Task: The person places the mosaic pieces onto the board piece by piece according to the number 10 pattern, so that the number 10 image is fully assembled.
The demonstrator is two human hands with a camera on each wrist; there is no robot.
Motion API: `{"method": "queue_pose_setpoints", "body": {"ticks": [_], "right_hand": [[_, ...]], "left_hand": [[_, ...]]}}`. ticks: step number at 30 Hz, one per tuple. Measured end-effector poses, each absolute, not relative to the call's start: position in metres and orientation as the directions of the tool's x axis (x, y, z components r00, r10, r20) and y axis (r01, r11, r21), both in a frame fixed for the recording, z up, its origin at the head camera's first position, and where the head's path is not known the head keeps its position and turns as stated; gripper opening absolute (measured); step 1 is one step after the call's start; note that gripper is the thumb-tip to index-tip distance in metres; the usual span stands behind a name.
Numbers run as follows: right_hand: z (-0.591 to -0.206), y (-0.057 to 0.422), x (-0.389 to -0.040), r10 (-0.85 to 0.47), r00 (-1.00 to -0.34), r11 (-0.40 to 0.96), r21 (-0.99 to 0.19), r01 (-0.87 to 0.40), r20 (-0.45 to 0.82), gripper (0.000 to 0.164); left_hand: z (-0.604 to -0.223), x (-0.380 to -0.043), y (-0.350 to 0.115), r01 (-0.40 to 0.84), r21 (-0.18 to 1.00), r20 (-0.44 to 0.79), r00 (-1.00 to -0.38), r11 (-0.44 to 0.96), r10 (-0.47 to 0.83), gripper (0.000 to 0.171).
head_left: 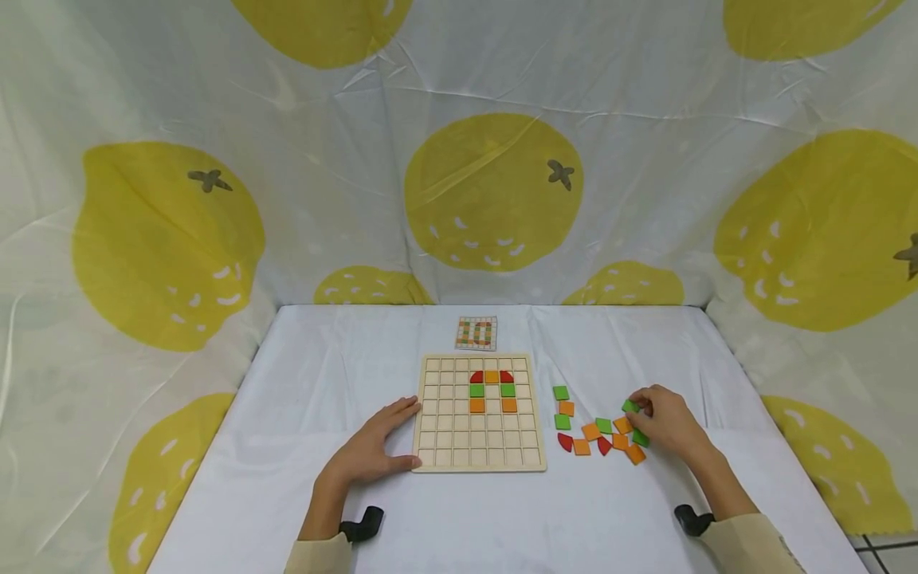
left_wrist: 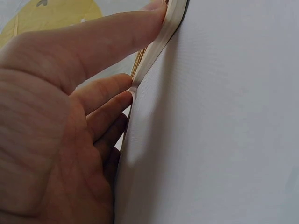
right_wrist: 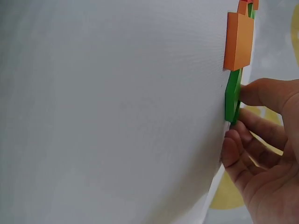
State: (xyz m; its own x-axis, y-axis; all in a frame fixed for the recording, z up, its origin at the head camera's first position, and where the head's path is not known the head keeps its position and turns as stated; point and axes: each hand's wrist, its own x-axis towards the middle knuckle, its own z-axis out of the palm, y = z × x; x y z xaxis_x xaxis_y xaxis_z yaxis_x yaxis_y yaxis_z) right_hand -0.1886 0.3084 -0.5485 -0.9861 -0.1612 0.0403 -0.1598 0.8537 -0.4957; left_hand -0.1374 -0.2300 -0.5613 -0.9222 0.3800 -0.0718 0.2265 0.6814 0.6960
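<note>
A wooden grid board (head_left: 437,460) lies flat on the white table. On its squares, red quarter-round, orange and green tiles form an arch. My left hand (head_left: 371,448) rests at the board's left edge, thumb and fingertips touching it with the fingers extended; the left wrist view shows the board's rim (left_wrist: 161,44) against them. To the right, my right hand (head_left: 668,419) pinches a green square tile (head_left: 630,406) between thumb and fingers at the loose tiles. Another green tile (head_left: 641,438) lies beside this hand, close to an orange tile (head_left: 635,454).
A small printed pattern card (head_left: 476,333) lies behind the board. Between board and right hand are scattered loose tiles, among them a green one (head_left: 561,393), a red quarter-round (head_left: 565,442) and an orange one (head_left: 582,447). A lemon-print cloth (head_left: 495,191) hangs behind the table.
</note>
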Motion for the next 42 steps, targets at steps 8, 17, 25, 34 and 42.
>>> {"method": "queue_pose_setpoints", "body": {"ticks": [8, 17, 25, 34, 42], "right_hand": [[-0.545, 0.291, -0.197, -0.188, -0.977, 0.834, -0.509, -0.213, 0.102, 0.023], [-0.543, 0.246, -0.197, -0.252, -0.964, 0.803, -0.536, -0.260, 0.090, 0.023], [-0.536, 0.204, -0.192, -0.327, -0.940, 0.751, -0.578, -0.318, 0.093, 0.026], [-0.539, 0.171, -0.190, -0.424, -0.903, 0.720, -0.581, -0.379, 0.062, 0.024], [-0.537, 0.146, -0.186, -0.482, -0.874, 0.698, -0.578, -0.424, 0.059, 0.025]], "left_hand": [[-0.562, -0.138, -0.230, 0.229, 0.698, -0.063, -0.924, 0.678, 0.376, 0.091], [-0.563, -0.137, -0.230, 0.221, 0.696, -0.075, -0.924, 0.683, 0.376, 0.091], [-0.561, -0.137, -0.229, 0.212, 0.705, -0.082, -0.923, 0.676, 0.376, 0.092], [-0.559, -0.138, -0.228, 0.225, 0.692, -0.076, -0.922, 0.686, 0.379, 0.091], [-0.557, -0.137, -0.229, 0.231, 0.699, -0.073, -0.919, 0.677, 0.388, 0.091]]}}
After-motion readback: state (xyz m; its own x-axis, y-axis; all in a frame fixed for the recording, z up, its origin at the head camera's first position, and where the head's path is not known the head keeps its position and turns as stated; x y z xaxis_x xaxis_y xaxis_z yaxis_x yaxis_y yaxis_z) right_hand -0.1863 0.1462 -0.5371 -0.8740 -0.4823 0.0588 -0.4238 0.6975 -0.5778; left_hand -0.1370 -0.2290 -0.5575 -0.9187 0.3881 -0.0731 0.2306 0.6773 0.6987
